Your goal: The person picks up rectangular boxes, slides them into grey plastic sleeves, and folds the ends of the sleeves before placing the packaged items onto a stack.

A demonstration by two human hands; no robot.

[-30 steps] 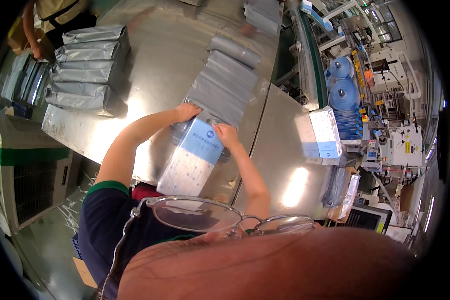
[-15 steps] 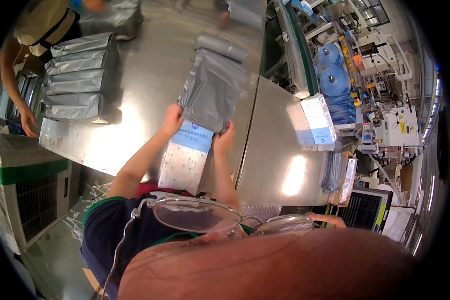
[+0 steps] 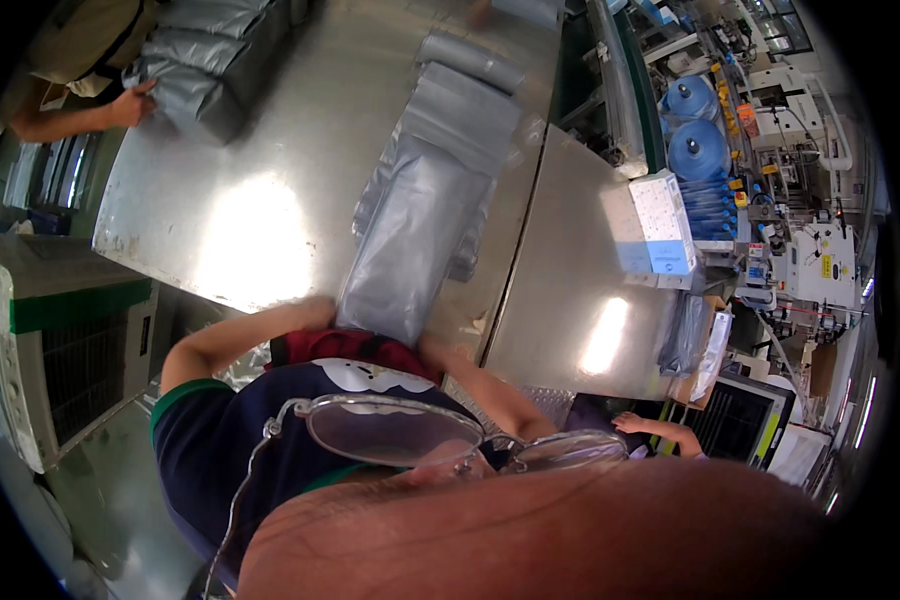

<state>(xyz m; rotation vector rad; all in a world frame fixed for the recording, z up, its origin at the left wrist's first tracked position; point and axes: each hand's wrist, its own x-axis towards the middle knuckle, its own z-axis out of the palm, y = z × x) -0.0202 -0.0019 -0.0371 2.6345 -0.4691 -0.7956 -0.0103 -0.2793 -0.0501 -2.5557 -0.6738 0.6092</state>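
Observation:
A grey plastic bag point(image 3: 410, 240) lies lengthwise on the metal table, full and smooth, its near end close to my body. The patterned pack with the blue band no longer shows; the bag covers where it lay. My left hand point(image 3: 313, 313) is at the bag's near left corner, smeared by motion. By the near right corner is my right hand point(image 3: 436, 352), also blurred, its fingers hard to make out. More flat grey bags point(image 3: 465, 105) lie beneath and beyond the filled one, with a rolled grey bag point(image 3: 470, 62) at their far end.
At the far left a co-worker's hand point(image 3: 135, 103) touches a row of filled grey bags point(image 3: 205, 75). A white and blue pack point(image 3: 662, 225) stands on the right table point(image 3: 560, 270), near blue film rolls point(image 3: 698, 150). Another person's hand point(image 3: 630, 423) shows at lower right.
The grey bag has come down over the patterned pack toward me, and both my hands moved nearer my body. The co-worker's row of bags has shifted farther away.

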